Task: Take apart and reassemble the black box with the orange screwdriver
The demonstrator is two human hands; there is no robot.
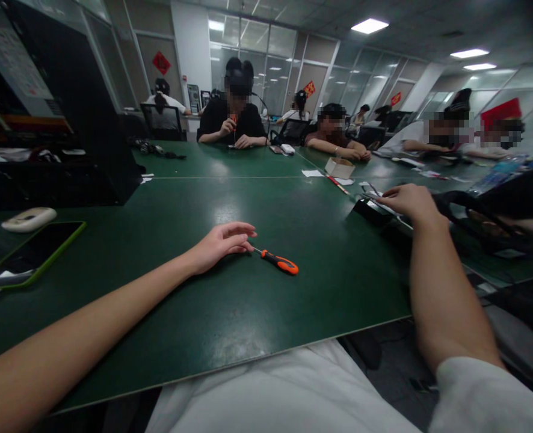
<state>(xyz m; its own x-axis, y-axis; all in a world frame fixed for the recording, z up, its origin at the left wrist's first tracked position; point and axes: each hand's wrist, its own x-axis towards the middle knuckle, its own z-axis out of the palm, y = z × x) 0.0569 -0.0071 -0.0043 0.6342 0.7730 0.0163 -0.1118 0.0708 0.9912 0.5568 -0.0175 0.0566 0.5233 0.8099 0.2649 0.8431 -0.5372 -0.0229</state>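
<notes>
A screwdriver (280, 262) with an orange and black handle lies on the green table, its thin metal shaft pointing left. My left hand (224, 245) rests on the table beside it, fingers loosely bent and apart; the fingertips are at the shaft's end, and whether they touch it I cannot tell. Over at the right, my right hand (408, 201) reaches to a dark box (375, 211) with pale, thin items on top. Its fingers are drawn together at the items there; what they hold is too blurred to make out.
At the left lie a phone in a green case (34, 255) and a white oval case (29, 219), near a large black computer case (68, 114). A small cardboard box (339, 168) stands farther back. Several people sit around the table; a black bag (514, 204) is at far right.
</notes>
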